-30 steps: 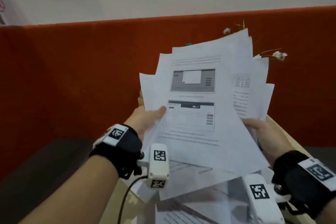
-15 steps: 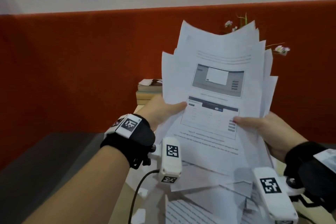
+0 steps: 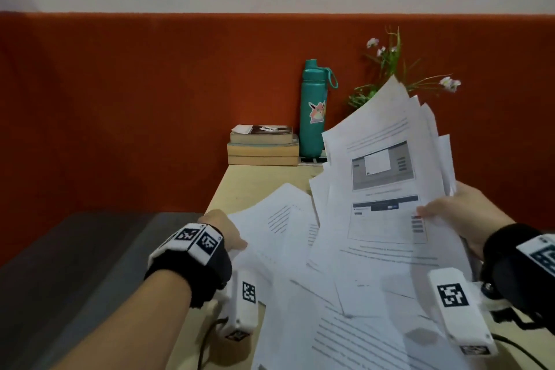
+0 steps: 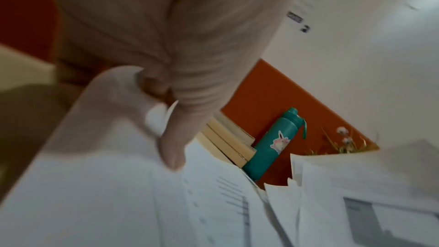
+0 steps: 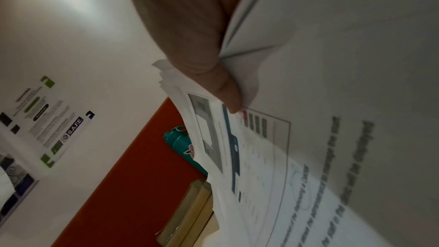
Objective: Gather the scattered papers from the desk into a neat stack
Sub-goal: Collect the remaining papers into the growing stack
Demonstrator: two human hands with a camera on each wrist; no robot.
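My right hand (image 3: 441, 210) holds up a fanned bundle of printed papers (image 3: 381, 177) at the right, thumb on the top sheet and fingers behind it. The right wrist view shows that thumb (image 5: 223, 89) pressed on the bundle (image 5: 332, 82). More loose sheets (image 3: 345, 333) lie overlapping on the desk beneath. At the desk's left edge my left hand (image 3: 231, 237) pinches the edge of one lying sheet (image 3: 279, 225). In the left wrist view its thumb (image 4: 173, 147) lies on top of that sheet (image 4: 106, 185), with fingers curled beneath.
The pale wooden desk (image 3: 255, 186) ends against an orange partition (image 3: 120, 99). At the back stand a stack of books (image 3: 262, 146), a teal bottle (image 3: 313, 108) and a flowering plant (image 3: 390, 69). Left of the desk is grey floor (image 3: 75, 249).
My left hand has let go of the bundle and dropped down-left to a sheet on the desk. The right hand alone has carried the bundle rightwards, uncovering the bottle and books.
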